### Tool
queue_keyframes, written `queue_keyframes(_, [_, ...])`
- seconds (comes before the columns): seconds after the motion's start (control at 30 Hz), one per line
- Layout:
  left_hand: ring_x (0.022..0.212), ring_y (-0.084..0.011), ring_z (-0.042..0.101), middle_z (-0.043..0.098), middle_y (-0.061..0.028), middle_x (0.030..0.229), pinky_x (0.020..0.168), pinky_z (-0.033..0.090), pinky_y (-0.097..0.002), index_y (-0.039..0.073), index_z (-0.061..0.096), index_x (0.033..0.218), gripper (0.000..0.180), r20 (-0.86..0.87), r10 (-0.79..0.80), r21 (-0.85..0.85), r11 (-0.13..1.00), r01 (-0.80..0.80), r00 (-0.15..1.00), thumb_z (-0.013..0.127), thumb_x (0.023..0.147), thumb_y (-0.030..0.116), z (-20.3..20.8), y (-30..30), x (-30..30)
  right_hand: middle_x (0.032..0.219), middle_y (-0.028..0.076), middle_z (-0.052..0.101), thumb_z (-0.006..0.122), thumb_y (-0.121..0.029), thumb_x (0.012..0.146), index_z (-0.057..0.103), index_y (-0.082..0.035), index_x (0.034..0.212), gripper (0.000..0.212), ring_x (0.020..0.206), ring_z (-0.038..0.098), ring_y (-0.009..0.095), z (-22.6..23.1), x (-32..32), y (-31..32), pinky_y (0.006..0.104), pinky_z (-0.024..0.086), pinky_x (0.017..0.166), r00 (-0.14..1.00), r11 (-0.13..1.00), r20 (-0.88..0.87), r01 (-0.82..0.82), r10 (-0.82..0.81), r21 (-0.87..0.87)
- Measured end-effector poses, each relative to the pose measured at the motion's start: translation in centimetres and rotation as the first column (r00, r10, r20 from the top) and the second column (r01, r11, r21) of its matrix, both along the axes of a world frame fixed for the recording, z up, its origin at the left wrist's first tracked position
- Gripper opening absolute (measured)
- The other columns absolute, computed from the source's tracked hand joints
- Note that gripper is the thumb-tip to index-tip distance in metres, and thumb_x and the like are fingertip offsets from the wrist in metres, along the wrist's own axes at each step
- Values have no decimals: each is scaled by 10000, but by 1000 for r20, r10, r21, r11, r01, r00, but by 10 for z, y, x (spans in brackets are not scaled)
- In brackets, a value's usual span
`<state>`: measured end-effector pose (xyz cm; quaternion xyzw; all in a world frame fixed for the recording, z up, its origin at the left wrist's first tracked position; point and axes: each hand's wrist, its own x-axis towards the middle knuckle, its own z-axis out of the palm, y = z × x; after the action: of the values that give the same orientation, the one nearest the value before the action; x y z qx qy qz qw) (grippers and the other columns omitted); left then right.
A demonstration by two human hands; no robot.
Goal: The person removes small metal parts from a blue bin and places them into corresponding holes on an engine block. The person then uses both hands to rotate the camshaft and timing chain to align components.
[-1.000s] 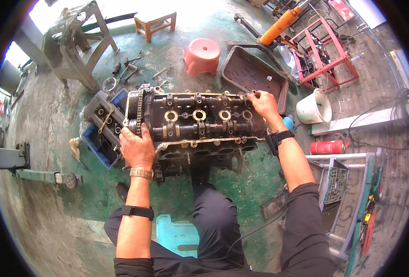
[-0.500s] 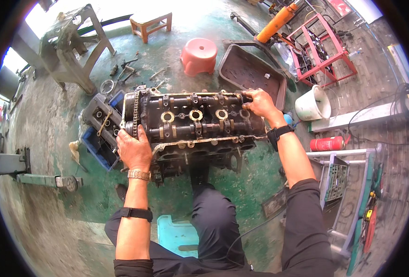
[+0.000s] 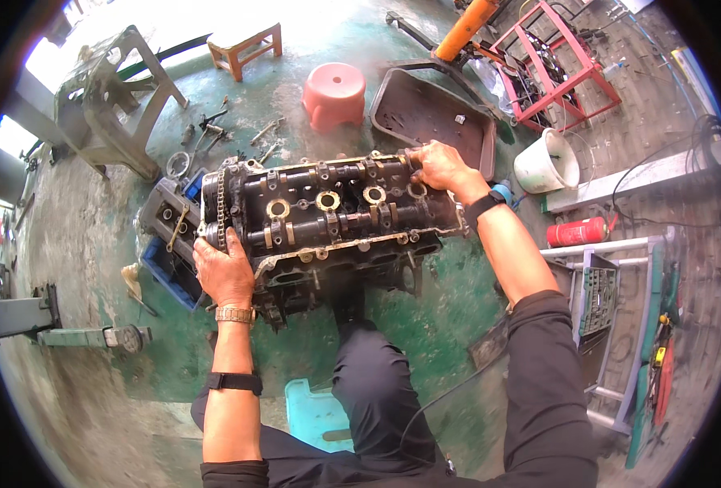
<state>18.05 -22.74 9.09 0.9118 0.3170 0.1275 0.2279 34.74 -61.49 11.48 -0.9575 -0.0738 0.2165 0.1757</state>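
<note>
A dark, oily cylinder head [image 3: 316, 218] with two camshafts and several round ports lies across the middle, in front of my knees. A timing chain [image 3: 221, 203] runs over its left end. My left hand [image 3: 226, 271] grips the near left corner, thumb up against the chain end and fingers on the outer side. At the far right corner, my right hand [image 3: 444, 169] curls its fingers over the top edge. Both hands are closed on the same part. The undersides of the grips are hidden, as is whatever carries the head's weight.
Left of the head, a blue crate [image 3: 170, 272] holds a grey cover with a wrench on it. Beyond stand a pink stool [image 3: 334, 93] and a dark tray [image 3: 434, 122]. A white bucket [image 3: 546, 163], red extinguisher [image 3: 578, 233] and stepladder [image 3: 655, 325] are at right; a turquoise stool [image 3: 316, 415] is below.
The whole view has shifted slightly, so the head, stools and tray appear further left. Both hands keep their hold on the cylinder head.
</note>
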Motion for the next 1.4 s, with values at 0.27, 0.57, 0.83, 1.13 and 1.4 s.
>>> queue_keyframes(0.27, [1036,-443,563,571,-262,1135,872,453,-488,-33,462,1213,597,-7,9,-4,1000,-9,1000,564,912,472,1,-1,-1,1205,180,629,758,-203,732,596,-9,1233,561,1122,588,339,-7,-24,5,409,451,986,845,912,387,-247,368,-328])
queue_keyframes(0.57, [1036,-444,561,573,-265,1131,874,449,-489,-38,461,1206,604,-10,6,-17,1000,-6,1000,566,909,477,3,-2,-1,930,116,707,562,-280,924,680,-129,1156,301,830,667,227,-10,-4,-12,354,518,756,965,983,193,-183,178,6])
queue_keyframes(0.83, [1008,-432,580,589,-246,1109,861,458,-500,-23,474,1186,581,15,3,26,1000,-4,1000,571,900,473,0,-1,1,1119,156,634,620,-180,865,606,-76,1232,382,1023,597,296,-20,-10,-12,383,472,893,922,965,284,-250,263,-82])
queue_keyframes(1.13, [988,-428,586,586,-236,1091,845,468,-504,-27,480,1158,575,-5,9,45,999,-9,1000,555,901,481,-1,-1,1,1280,230,568,785,-176,704,539,16,1293,667,1196,545,352,15,-16,8,372,435,1013,990,992,140,9,-27,125])
queue_keyframes(1.4, [1005,-412,569,578,-217,1069,846,455,-495,-33,487,1137,549,-23,14,11,1000,-14,1000,569,898,455,0,-2,1,1284,229,566,807,-198,671,548,25,1278,697,1194,548,348,5,-18,51,380,429,1023,906,973,379,-225,190,49])
